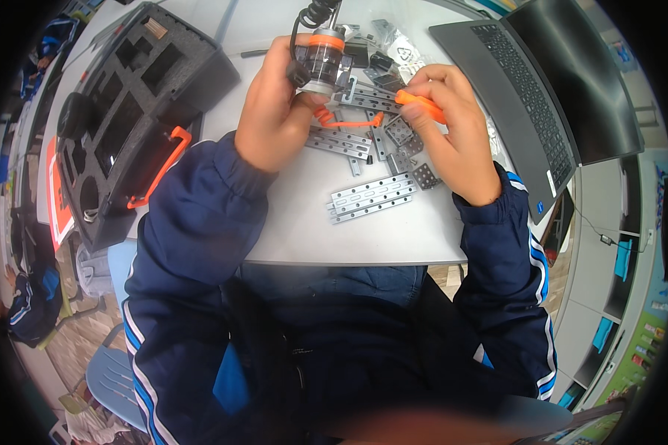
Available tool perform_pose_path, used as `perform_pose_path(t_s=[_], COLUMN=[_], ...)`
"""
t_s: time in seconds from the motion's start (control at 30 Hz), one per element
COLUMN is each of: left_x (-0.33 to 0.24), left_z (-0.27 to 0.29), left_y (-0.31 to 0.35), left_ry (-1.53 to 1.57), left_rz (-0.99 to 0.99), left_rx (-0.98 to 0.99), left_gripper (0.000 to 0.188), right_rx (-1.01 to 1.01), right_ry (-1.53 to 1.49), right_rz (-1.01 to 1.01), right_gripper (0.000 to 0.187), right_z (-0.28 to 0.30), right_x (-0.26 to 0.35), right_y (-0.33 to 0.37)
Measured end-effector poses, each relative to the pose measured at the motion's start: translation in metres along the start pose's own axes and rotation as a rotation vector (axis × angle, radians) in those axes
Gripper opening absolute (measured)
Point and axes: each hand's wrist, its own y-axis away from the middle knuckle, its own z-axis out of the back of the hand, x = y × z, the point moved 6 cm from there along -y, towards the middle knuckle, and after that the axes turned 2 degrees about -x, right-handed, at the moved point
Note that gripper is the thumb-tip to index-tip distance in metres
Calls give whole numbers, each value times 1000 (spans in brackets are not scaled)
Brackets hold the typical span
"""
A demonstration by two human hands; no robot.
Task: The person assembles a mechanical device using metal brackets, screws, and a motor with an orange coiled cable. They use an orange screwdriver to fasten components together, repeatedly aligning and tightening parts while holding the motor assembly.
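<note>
My left hand (pixel 271 111) is closed around a clear and black cylindrical device (pixel 324 63) with an orange ring; a black coiled cable rises from its top. Below it runs an orange cord (pixel 356 124) with a curled end, its link to the device unclear. My right hand (pixel 456 122) pinches an orange piece (pixel 416 99) between thumb and fingers; its exact kind is partly hidden. On the white table (pixel 297 230) under both hands lie perforated metal beams (pixel 371 199), small dark metal brackets (pixel 425 176) and a clear plastic bag (pixel 404 52).
A black hard case (pixel 208 63) with cut-out foam and an orange handle (pixel 159 167) stands open at left. At right is an open black laptop (pixel 512 96). A blue chair (pixel 115 378) and another person (pixel 33 308) are at lower left.
</note>
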Motion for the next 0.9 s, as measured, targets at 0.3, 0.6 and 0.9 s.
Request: perform_pose_path(t_s=[0.3,0.6,0.9], left_x=[3,3,0], left_z=[-2,0,-2], left_y=[4,2,4], left_ry=[-53,-9,-50], left_rz=[101,118,82], left_rx=[83,60,89], left_gripper=[45,45,44], right_rx=[-35,-19,-27], right_ry=[39,101,60], right_rz=[60,98,21], right_gripper=[17,15,14], right_z=[-1,-2,-2], right_x=[4,11,10], right_y=[-1,-3,-1])
